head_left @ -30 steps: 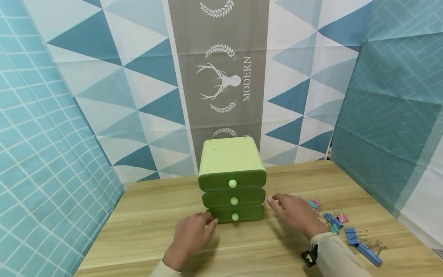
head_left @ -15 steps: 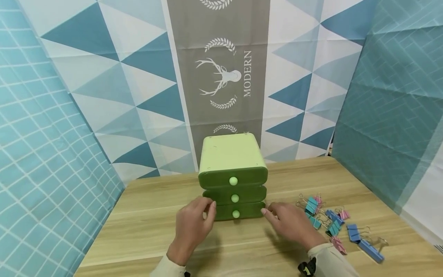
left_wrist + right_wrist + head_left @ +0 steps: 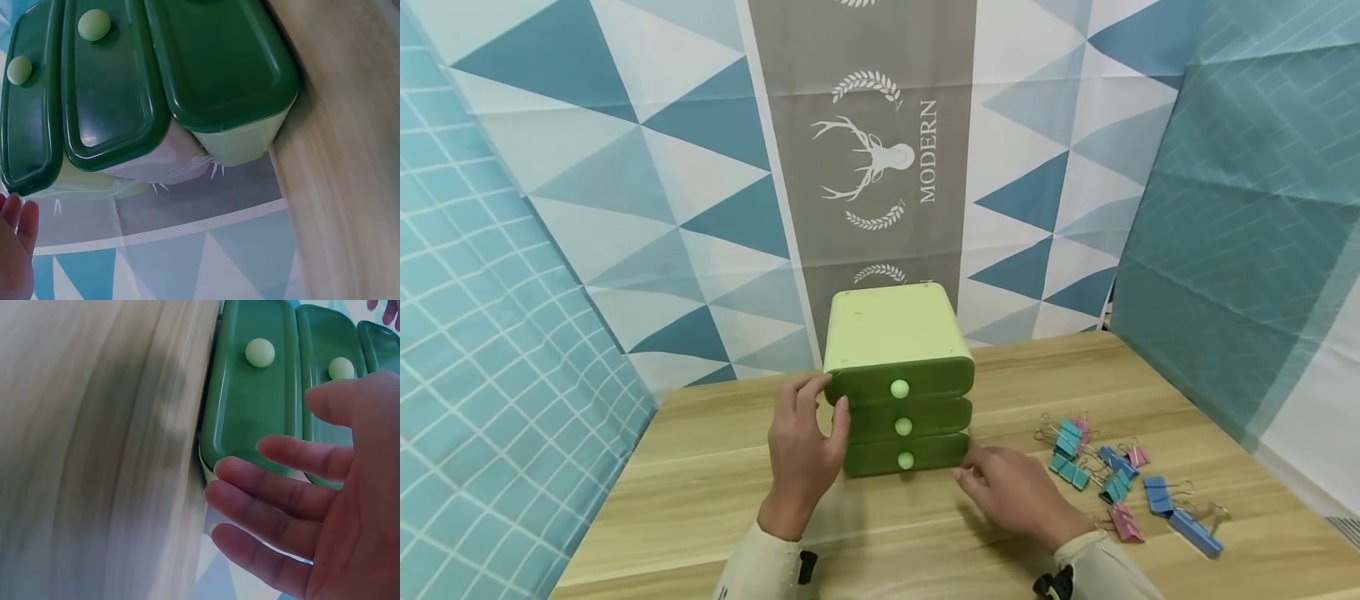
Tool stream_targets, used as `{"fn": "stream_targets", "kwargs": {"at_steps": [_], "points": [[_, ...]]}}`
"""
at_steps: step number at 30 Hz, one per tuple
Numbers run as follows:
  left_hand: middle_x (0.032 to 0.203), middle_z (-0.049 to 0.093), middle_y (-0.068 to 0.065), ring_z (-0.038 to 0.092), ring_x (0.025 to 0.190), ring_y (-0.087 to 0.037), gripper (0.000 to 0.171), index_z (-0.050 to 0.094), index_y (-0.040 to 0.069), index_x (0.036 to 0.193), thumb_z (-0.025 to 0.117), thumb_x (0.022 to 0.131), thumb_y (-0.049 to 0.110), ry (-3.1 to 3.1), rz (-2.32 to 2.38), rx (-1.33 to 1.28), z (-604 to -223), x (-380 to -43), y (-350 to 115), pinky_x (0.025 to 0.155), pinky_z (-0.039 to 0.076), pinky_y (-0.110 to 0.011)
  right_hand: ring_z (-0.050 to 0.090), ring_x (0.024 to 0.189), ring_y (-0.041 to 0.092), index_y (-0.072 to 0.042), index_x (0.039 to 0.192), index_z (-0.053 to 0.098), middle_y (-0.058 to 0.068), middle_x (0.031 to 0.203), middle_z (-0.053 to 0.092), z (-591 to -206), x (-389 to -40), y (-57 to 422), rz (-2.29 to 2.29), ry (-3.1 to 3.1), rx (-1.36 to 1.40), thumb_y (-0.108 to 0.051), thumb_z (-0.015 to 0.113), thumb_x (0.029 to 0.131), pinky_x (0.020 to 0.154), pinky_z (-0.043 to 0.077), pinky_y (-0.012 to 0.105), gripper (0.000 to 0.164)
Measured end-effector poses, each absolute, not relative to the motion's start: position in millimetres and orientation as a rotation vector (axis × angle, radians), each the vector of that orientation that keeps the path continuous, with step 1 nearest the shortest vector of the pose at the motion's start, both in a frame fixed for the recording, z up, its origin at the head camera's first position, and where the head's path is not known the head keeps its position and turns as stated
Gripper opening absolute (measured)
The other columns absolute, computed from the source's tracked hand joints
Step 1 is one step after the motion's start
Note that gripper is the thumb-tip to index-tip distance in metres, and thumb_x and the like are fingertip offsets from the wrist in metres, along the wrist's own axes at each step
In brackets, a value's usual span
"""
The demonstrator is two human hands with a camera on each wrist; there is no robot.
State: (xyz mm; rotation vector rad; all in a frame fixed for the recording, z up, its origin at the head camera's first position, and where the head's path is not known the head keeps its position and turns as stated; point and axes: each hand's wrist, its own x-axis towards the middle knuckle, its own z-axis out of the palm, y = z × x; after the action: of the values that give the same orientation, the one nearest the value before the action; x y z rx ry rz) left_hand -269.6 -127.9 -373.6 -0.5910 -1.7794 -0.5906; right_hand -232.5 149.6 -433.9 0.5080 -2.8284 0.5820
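Since half a second ago, the left hand has risen along the pale-green box-shaped cabinet with three dark-green drawers, its fingertips now at the left end of the top drawer. Its fingers are spread, gently bent and gripping nothing; actual contact is hard to tell. The right hand is low by the right end of the bottom drawer, fingers loosely extended and holding nothing. The cabinet stands near the back edge of the light wood-grain worktop, about midway between its sides, every drawer front closed. Teal, blue and pink metal binder clips lie scattered toward the right edge.
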Motion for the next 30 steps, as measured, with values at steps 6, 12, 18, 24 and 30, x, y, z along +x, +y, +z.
{"fn": "stream_targets", "kwargs": {"at_steps": [6, 12, 18, 24, 30], "points": [[0.109, 0.053, -0.016, 0.053, 0.093, -0.027, 0.037, 0.056, 0.000, 0.117, 0.060, 0.084, 0.016, -1.794, -0.628, -0.600, -368, -275, -125, 0.067, 0.047, -0.041, 0.048, 0.064, 0.000, -0.023, 0.093, 0.067, -0.017, 0.076, 0.053, -434, -231, 143, 0.595, -2.825, 0.546, -0.053, 0.047, 0.092, 0.056, 0.041, 0.027, 0.036], [0.130, 0.050, -0.011, 0.048, 0.116, -0.028, 0.042, 0.055, 0.008, 0.128, 0.059, 0.088, 0.017, -1.864, -0.676, -0.646, -366, -278, -120, 0.089, 0.042, -0.042, 0.044, 0.059, 0.000, -0.021, 0.096, 0.067, -0.018, 0.070, 0.049, -434, -232, 135, 0.592, -2.833, 0.616, -0.053, 0.043, 0.093, 0.053, 0.038, 0.025, 0.040], [0.136, 0.048, -0.006, 0.040, 0.126, -0.028, 0.041, 0.054, 0.010, 0.131, 0.058, 0.090, 0.014, -1.901, -0.734, -0.683, -366, -279, -116, 0.101, 0.033, -0.037, 0.045, 0.059, 0.000, -0.018, 0.102, 0.067, -0.019, 0.068, 0.048, -433, -233, 122, 0.603, -2.807, 0.714, -0.050, 0.042, 0.095, 0.052, 0.038, 0.025, 0.042], [0.129, 0.054, -0.005, 0.045, 0.119, -0.027, 0.036, 0.059, 0.009, 0.125, 0.061, 0.089, 0.012, -1.886, -0.790, -0.638, -367, -278, -119, 0.097, 0.035, -0.038, 0.049, 0.067, 0.001, -0.018, 0.107, 0.065, -0.016, 0.080, 0.055, -437, -233, 107, 0.622, -2.802, 0.759, -0.041, 0.050, 0.093, 0.054, 0.041, 0.027, 0.030], [0.125, 0.056, -0.005, 0.047, 0.115, -0.027, 0.031, 0.064, 0.010, 0.118, 0.063, 0.088, 0.016, -1.901, -0.775, -0.630, -363, -278, -119, 0.092, 0.039, -0.040, 0.055, 0.077, 0.003, -0.021, 0.111, 0.064, -0.008, 0.093, 0.062, -439, -233, 101, 0.597, -2.780, 0.781, -0.041, 0.050, 0.093, 0.059, 0.045, 0.030, 0.030]]}}
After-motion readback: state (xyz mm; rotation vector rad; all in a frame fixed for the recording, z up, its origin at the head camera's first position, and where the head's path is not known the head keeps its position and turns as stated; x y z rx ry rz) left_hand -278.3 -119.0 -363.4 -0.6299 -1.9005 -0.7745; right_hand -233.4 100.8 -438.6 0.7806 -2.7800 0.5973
